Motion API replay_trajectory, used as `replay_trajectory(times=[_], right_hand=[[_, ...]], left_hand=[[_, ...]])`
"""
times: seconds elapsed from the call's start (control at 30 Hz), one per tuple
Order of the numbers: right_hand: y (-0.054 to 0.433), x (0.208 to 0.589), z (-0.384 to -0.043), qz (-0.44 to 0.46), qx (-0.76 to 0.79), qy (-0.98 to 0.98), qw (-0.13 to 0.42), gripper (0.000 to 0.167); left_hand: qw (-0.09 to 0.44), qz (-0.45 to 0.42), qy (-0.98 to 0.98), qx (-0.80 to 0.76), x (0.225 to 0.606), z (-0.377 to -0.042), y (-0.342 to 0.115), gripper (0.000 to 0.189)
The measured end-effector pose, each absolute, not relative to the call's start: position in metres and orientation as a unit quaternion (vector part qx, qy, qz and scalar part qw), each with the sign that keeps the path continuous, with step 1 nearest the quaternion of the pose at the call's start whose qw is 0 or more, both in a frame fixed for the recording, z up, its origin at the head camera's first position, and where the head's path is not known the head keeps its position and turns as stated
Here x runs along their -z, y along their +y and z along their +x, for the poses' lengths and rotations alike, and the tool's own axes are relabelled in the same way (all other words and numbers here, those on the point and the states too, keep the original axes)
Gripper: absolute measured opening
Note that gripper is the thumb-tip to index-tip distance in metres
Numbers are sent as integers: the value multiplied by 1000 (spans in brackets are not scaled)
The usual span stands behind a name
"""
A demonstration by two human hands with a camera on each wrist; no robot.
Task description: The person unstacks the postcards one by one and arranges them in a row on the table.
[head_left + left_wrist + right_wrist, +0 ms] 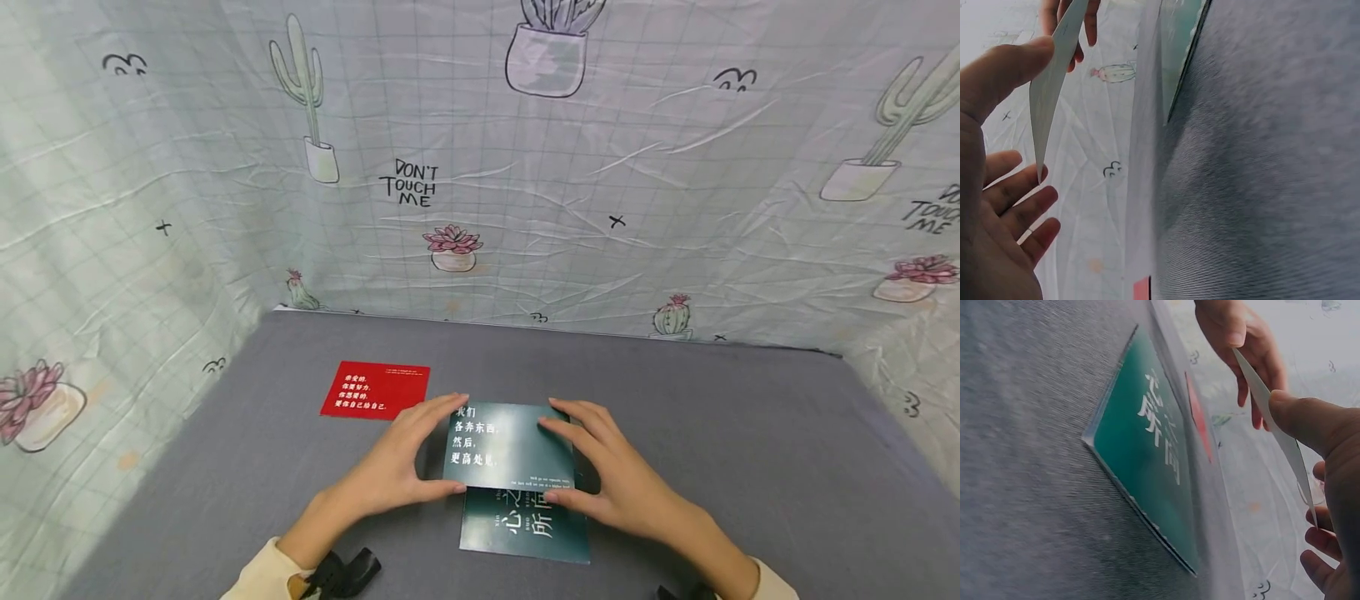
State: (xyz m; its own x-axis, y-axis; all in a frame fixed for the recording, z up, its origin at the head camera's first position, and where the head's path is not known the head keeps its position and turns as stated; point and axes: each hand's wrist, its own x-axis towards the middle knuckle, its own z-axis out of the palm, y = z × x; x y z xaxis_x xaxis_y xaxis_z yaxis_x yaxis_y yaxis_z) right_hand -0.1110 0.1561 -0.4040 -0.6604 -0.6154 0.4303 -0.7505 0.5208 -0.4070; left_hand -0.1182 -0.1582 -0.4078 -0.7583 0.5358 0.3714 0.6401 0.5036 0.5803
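A dark green card (513,442) with white Chinese lettering is held above the table between both hands. My left hand (397,458) pinches its left edge, thumb at the near corner and fingertips at the far one. At the right edge, my right hand (618,467) grips it the same way. Both wrist views show the card (1050,94) nearly edge-on, raised off the cloth. Under it lies a thin stack of green cards (525,533), its top one lettered in white; the held card hides the stack's far part in the head view.
A red card (378,390) with white writing lies flat on the grey tabletop (750,442), beyond the left hand. A pale curtain (525,267) printed with cacti rises behind the table's back edge and along both sides.
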Motion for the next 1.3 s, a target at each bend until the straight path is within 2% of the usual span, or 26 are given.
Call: replay_trajectory(times=[0.23,0.6,1.03,1.3], right_hand=[[150,401,-127,391,-311,-859,115,79],[144,399,-148,387,-319,-857,120,77],[134,405,-169,364,-315,-871,96,76],[128,415,-181,345,-295,-889,55,77]], left_hand=[[40,-308,-863,397,406,-128,-159,91],[36,-297,-871,390,404,-151,-162,93],[26,-278,-886,370,408,-175,-168,91],[-12,-242,-904,352,415,-186,-170,91]])
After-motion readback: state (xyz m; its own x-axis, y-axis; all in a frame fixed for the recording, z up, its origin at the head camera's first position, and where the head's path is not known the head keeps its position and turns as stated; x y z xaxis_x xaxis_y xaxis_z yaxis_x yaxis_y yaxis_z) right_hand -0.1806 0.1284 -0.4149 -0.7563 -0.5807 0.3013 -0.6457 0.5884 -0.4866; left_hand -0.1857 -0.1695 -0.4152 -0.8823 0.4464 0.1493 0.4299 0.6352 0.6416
